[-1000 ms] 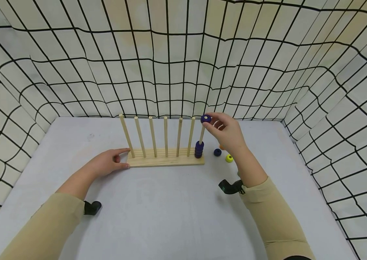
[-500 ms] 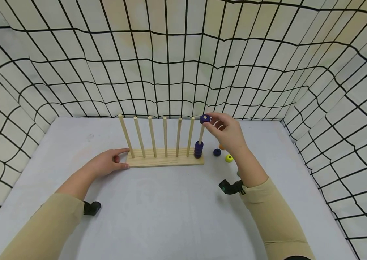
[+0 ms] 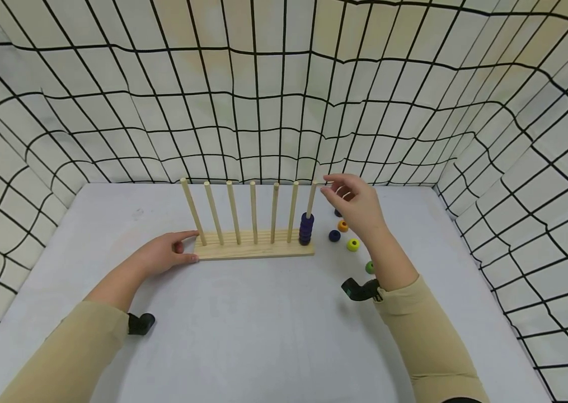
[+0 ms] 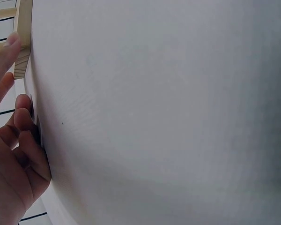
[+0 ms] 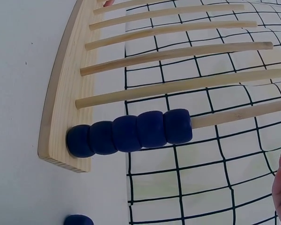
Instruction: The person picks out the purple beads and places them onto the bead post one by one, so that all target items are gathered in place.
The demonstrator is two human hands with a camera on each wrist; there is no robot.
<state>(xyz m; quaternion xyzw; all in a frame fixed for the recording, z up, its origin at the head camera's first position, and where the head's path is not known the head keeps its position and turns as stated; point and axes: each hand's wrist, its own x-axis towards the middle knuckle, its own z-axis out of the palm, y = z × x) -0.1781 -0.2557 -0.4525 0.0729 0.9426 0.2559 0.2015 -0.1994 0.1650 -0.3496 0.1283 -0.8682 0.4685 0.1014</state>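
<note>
A wooden peg board (image 3: 253, 252) with a row of several upright pegs stands on the white table. Its rightmost peg (image 3: 311, 200) carries a stack of several dark blue beads (image 3: 306, 229), pressed one against another in the right wrist view. My left hand (image 3: 160, 254) holds the board's left end between thumb and index finger; the other fingers curl beside it in the left wrist view. Beside the top of the rightmost peg, my right hand (image 3: 356, 206) has thumb and index finger apart, with nothing between them.
Loose beads lie right of the board: dark blue (image 3: 334, 235), orange (image 3: 343, 226), yellow (image 3: 353, 244) and green (image 3: 370, 267). Another dark bead (image 3: 338, 212) is partly hidden behind the right hand. Black netting (image 3: 284, 95) hangs over pale walls behind and at both sides.
The right hand has let go of a dark blue bead at the rightmost peg's top; it has dropped onto the stack, now one taller. The left hand stays at the board's end.
</note>
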